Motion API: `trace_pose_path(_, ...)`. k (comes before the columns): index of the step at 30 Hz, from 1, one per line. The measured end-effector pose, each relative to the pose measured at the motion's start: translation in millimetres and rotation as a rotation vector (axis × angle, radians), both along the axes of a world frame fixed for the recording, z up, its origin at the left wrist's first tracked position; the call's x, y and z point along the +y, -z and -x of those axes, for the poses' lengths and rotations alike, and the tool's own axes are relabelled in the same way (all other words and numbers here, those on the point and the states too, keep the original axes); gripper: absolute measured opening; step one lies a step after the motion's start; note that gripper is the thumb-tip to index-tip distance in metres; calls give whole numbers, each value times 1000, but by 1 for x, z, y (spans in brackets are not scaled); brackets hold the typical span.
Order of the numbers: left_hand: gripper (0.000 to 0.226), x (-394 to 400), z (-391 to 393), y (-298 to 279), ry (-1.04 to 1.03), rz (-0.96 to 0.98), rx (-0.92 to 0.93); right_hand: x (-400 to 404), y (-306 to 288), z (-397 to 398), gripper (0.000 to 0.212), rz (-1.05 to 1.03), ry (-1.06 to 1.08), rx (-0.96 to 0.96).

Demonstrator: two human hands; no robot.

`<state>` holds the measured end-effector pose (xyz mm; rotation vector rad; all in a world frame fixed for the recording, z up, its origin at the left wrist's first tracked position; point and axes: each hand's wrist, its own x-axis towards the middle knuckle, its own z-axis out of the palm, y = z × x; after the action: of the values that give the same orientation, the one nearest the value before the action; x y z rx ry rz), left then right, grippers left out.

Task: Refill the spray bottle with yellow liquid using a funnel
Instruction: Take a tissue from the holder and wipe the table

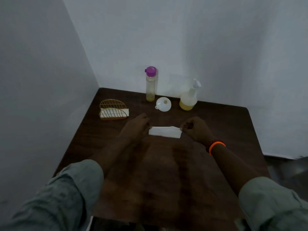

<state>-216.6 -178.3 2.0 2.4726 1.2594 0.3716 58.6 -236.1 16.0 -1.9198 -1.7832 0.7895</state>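
Spray bottle [189, 97] sits upright at the back of the dark table [225, 124], nozzle up, yellow liquid only in its bottom part, white funnel [163, 104] just left of it. Both hands are curled closed, left hand [136, 126] and right hand [196, 127] each pinching one end of a folded white tissue [164, 132] lying crosswise between them.

Both arms wear loose sleeves of a pale grey-green cloth, the left sleeve [63, 194] and the right sleeve [273, 202] alike, each pushed back and bunched in soft folds so the forearms below are bare. The cloth looks thin and creased, like a plain shirt. Around the right wrist sits a bright orange band [216, 146], narrow and round, with a darker band just beside it.
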Motion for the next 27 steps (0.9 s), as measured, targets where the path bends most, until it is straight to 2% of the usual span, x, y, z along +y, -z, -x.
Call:
trace_pose_path(5, 13, -27, -8, 26, 42, 7, 15, -13, 21, -15, 7, 56, -27, 27)
trace_pose_path(8, 14, -46, -5, 46, 79, 64, 77, -27, 47, -18, 6, 129, -15, -40)
trace_pose_path(11, 16, -62, -6, 63, 102, 168, 154, -39, 62, -14, 10, 271, -89, -116)
trace_pose_path(13, 19, -69, -3, 70, 91, 187, 177, -45, 69, -9, 23, 347, -118, -204)
trace_pose_path(15, 20, -70, 2, 74, 47, 161, 168, -50, 78, -1, 32, 310, -80, -261)
trace_pose_path(17, 21, -71, 7, 77, -13, 132, 174, -57, 82, 14, 39, 222, -26, -218)
trace_pose_path(20, 21, -69, 14, 79, -92, 117, 171, -70, 83, 44, 53, 179, -137, -152)
trace_pose_path(23, 23, -66, 25, 84, -149, 150, 153, -82, 103, 67, 67, 133, -278, -259)
trace_pose_path(27, 26, -62, 43, 87, -216, 112, 170, -84, 126, 88, 78, 121, -239, -386)
